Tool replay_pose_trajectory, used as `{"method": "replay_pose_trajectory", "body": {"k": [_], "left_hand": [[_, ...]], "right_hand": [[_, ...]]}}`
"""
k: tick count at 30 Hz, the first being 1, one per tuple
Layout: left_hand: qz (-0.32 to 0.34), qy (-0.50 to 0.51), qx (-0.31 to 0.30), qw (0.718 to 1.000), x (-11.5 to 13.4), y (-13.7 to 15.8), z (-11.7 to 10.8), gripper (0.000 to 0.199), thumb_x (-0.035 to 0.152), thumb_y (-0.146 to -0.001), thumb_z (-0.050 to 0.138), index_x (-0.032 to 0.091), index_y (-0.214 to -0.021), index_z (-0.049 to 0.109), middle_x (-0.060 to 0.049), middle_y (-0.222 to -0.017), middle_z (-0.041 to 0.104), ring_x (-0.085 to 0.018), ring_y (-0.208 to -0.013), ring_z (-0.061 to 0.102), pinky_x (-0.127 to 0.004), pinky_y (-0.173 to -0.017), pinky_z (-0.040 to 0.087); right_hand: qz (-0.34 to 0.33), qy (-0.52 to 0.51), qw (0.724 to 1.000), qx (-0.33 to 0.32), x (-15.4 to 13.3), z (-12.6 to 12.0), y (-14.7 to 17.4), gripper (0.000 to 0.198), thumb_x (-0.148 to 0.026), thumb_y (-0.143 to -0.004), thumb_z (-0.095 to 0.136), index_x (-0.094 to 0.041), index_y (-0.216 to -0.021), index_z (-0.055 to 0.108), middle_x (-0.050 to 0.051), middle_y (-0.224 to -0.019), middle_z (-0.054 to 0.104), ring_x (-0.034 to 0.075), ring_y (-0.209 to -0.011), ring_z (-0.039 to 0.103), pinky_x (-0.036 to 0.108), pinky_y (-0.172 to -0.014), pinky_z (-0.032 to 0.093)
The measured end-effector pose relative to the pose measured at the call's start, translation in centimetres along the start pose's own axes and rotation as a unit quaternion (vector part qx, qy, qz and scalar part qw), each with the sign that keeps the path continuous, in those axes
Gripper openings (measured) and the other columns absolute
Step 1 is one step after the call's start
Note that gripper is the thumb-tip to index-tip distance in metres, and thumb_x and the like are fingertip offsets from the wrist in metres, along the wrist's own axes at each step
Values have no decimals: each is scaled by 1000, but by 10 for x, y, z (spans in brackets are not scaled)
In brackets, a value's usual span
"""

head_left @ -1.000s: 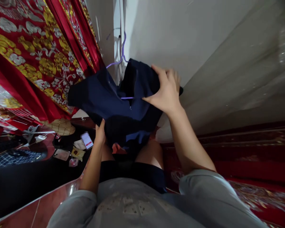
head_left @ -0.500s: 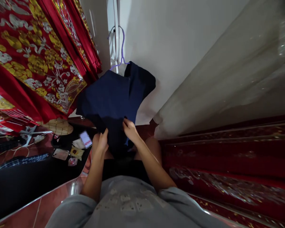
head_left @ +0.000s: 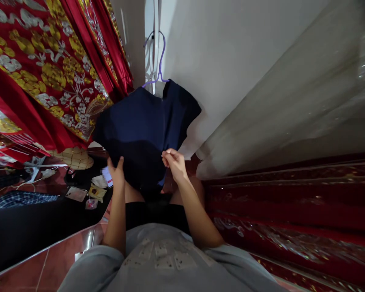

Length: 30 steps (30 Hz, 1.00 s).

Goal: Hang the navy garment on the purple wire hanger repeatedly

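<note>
A dark navy short-sleeved shirt hangs by its shoulders from a purple hanger, its lower part reaching down over my knees. A front seam or opening runs down its right half. My right hand pinches the shirt at this edge, with fingertips pressed together. At the lower left side my left hand touches the fabric, its thumb and a finger apart. Its other fingers are hidden.
Red cloth with gold and silver embroidery hangs at left. A black surface carries a phone and small packets. A translucent covering and red embroidered fabric lie right, beside a white wall.
My left hand has moved left and up to the shirt's side, its fingers parting. My right hand has moved slightly right. The lower shirt is spread wider.
</note>
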<state>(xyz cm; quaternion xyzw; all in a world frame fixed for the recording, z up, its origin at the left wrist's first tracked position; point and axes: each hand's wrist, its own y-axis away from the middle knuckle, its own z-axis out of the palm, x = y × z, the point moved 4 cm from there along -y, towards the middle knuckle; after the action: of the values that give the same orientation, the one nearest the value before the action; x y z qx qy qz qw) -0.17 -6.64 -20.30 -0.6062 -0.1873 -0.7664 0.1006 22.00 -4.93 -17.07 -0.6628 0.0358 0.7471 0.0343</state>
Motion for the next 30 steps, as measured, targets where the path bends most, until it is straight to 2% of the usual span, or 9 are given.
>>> {"method": "replay_pose_trajectory", "body": {"k": [2,4,9,13,17,22,25,27,30], "left_hand": [[123,-68,83,987,15,-7,-16,49,27,-91,67,30,-134,43,-7,-153,49,-26,-149,40,-44,-127,25],[185,-107,95,972,22,0,-14,53,25,-92,67,33,-136,39,-6,-159,39,-25,-152,34,-44,-127,19],[184,-154,-178,954,11,39,61,25,28,-90,68,25,-114,63,-6,-110,69,-23,-110,66,-36,-104,47],[204,-148,-171,953,12,44,93,1,23,-92,61,23,-91,61,-2,-88,66,-18,-88,65,-30,-88,50],[243,-188,-191,932,4,41,101,13,21,-92,60,23,-81,56,-3,-84,62,-19,-84,62,-30,-83,49],[281,-230,-226,904,-11,46,109,17,21,-93,58,24,-76,54,-3,-80,60,-19,-78,60,-31,-75,46],[304,-253,-264,880,16,40,119,8,24,-94,59,22,-86,60,-5,-87,66,-19,-84,65,-31,-82,50],[349,-249,-275,861,57,33,126,13,27,-98,57,20,-108,63,-6,-98,70,-18,-92,67,-31,-88,52],[464,-229,-217,828,133,23,133,30,33,-105,47,22,-132,55,-8,-110,69,-16,-98,66,-30,-92,51]], "right_hand": [[25,-36,999,18,3,-6,8,29,-47,-79,66,-22,-69,56,-4,-54,48,10,-49,40,25,-49,31],[49,-47,998,13,4,-7,14,30,-48,-77,69,-21,-69,60,-3,-53,50,9,-46,40,25,-46,30],[82,-26,993,-83,-10,11,21,34,-51,-74,74,-17,-72,68,1,-49,59,9,-40,44,24,-41,27],[78,-37,992,-93,-32,12,12,35,-50,-70,78,-15,-70,70,1,-48,59,8,-38,42,23,-39,25],[28,-69,996,-48,-75,-3,-29,33,-46,-69,81,-15,-69,71,-3,-46,52,5,-37,35,23,-38,18],[-74,-62,995,-12,-143,-2,-79,34,-46,-83,76,-16,-73,64,-5,-50,49,3,-39,36,19,-38,21],[-99,-49,994,-26,-157,6,-77,38,-51,-87,73,-18,-75,61,-6,-51,49,3,-39,38,17,-38,23],[-111,-39,993,-31,-157,7,-67,39,-53,-88,72,-18,-74,60,-6,-50,49,4,-38,39,18,-37,24],[-131,-20,991,-33,-157,1,-53,39,-52,-89,71,-19,-73,59,-6,-49,49,5,-39,40,18,-37,24]]}}
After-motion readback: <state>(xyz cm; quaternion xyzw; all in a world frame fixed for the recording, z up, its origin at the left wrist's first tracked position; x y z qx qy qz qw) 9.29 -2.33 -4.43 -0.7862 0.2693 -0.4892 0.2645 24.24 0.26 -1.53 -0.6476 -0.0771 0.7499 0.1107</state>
